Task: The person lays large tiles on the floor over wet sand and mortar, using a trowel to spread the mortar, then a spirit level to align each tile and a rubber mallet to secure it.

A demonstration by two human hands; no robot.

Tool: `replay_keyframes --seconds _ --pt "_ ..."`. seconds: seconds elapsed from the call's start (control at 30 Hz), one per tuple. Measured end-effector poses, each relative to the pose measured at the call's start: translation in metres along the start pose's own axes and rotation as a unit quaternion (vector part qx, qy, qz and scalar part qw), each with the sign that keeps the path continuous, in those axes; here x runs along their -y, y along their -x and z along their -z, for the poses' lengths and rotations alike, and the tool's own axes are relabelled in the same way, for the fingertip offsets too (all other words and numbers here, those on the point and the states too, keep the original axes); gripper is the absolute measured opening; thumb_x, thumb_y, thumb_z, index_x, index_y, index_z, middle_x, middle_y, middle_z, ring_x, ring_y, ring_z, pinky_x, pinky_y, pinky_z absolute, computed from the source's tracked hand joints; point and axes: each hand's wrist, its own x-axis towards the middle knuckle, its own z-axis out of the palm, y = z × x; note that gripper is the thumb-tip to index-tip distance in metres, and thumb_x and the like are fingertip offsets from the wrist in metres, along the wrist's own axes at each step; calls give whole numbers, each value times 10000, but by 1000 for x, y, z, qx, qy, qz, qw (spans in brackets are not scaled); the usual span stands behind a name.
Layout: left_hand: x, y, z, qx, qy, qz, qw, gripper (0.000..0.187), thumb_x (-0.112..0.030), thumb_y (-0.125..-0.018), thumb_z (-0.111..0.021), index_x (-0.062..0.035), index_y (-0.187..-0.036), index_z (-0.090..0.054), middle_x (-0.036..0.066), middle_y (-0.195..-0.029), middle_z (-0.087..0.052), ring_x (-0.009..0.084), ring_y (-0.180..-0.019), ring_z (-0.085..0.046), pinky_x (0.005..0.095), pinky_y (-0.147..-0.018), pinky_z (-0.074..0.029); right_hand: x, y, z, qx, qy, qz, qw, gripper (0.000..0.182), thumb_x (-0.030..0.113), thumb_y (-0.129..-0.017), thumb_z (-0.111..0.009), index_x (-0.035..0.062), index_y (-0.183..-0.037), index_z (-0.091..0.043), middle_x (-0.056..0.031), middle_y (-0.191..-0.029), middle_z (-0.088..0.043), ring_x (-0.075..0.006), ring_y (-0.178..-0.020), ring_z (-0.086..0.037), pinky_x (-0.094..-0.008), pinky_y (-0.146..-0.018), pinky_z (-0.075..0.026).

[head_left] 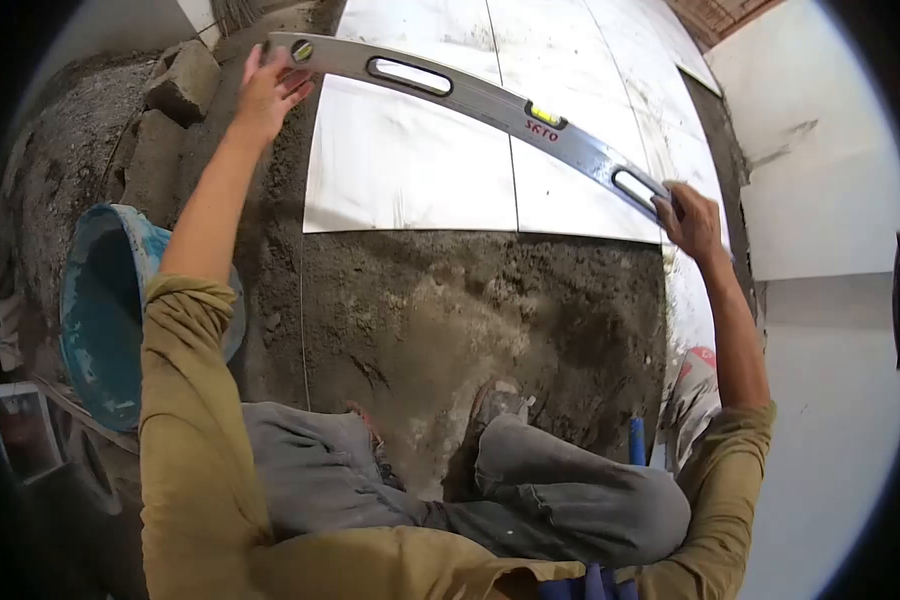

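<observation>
A long silver spirit level [490, 106] with yellow-green vials and red lettering stretches above the white floor tiles [410, 170]. My left hand [270, 88] is at its left end, with the fingers spread and partly behind the level. Around the slot at the right end, the fingers of my right hand [692, 218] are closed on the level. Below the tiles' front edge lies rough grey mortar [400, 300], with a thin string along its left side. Whether the level touches the tiles cannot be made out.
A blue bucket [100, 310] stands at the left, below concrete blocks [182, 82] and a gravel pile [65, 150]. A blue handle [637, 440] and a crumpled bag [692, 390] are near my right knee. White walls [820, 350] rise at the right.
</observation>
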Motion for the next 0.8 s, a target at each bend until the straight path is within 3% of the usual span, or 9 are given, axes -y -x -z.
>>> replay_keyframes --seconds 0.13,0.2,0.23,0.3,0.43,0.5,0.63,0.7,0.8 --pt "19 15 38 67 -47 75 994 579 -206 -917 -673 -76 -1401 -385 99 -1105 -617 249 -992 -624 387 -871 -526 -52 17 -54 61 16 -106 992 245 167 -839 -711 2 -1007 -645 -161 -903 -654 -303 -809 -622 -414 -780 -483" --pt "32 28 49 106 -306 140 936 329 -186 -890 -704 -64 -1179 -604 31 -971 -681 204 -902 -651 351 -828 -520 -91 34 -81 83 46 -161 982 336 228 -792 -765 6 -1023 -664 -156 -932 -667 -331 -863 -632 -424 -791 -491" --pt "51 34 55 112 -307 147 934 329 -186 -890 -704 -64 -1179 -604 31 -971 -681 204 -902 -651 351 -828 -520 -94 37 -88 112 46 -193 974 356 250 -773 -782 20 -1022 -673 -151 -941 -670 -335 -886 -633 -428 -795 -492" --pt "86 51 64 198 -555 10 808 244 -178 -847 -722 -57 -1056 -684 46 -885 -707 198 -810 -656 350 -763 -508 -90 46 -103 175 76 -252 949 355 275 -748 -798 42 -991 -686 -139 -949 -677 -328 -914 -635 -436 -799 -490" --pt "92 73 60 216 -681 -10 699 374 -264 -710 -773 -66 -1021 -708 155 -865 -675 279 -787 -641 376 -717 -489 -85 63 -136 188 98 -246 946 382 259 -726 -800 60 -1032 -690 -139 -985 -681 -335 -947 -630 -412 -837 -494" --pt "99 68 72 258 -721 -34 642 421 -302 -682 -767 -51 -1013 -699 160 -908 -678 309 -823 -633 403 -741 -496 -96 77 -153 157 64 -223 960 302 301 -773 -747 49 -918 -663 -161 -910 -662 -366 -932 -621 -453 -797 -489" --pt "89 77 80 313 -718 -40 620 440 -302 -649 -791 -24 -976 -691 176 -853 -679 330 -809 -640 406 -752 -500 -95 76 -160 187 72 -227 953 324 245 -748 -768 63 -1001 -680 -152 -1000 -672 -365 -968 -612 -447 -835 -483" --pt "83 81 77 335 -684 18 648 349 -210 -689 -725 -31 -988 -699 172 -886 -696 317 -837 -652 397 -776 -506 -103 79 -160 198 43 -232 951 430 242 -739 -773 76 -1124 -681 -148 -1081 -675 -343 -1009 -623 -420 -879 -481" --pt "92 77 83 292 -674 56 676 330 -93 -696 -569 -33 -988 -712 155 -904 -712 265 -824 -659 378 -767 -512 -98 80 -159 217 47 -223 949 438 238 -733 -776 67 -1124 -679 -151 -1071 -678 -338 -999 -629 -416 -868 -485"
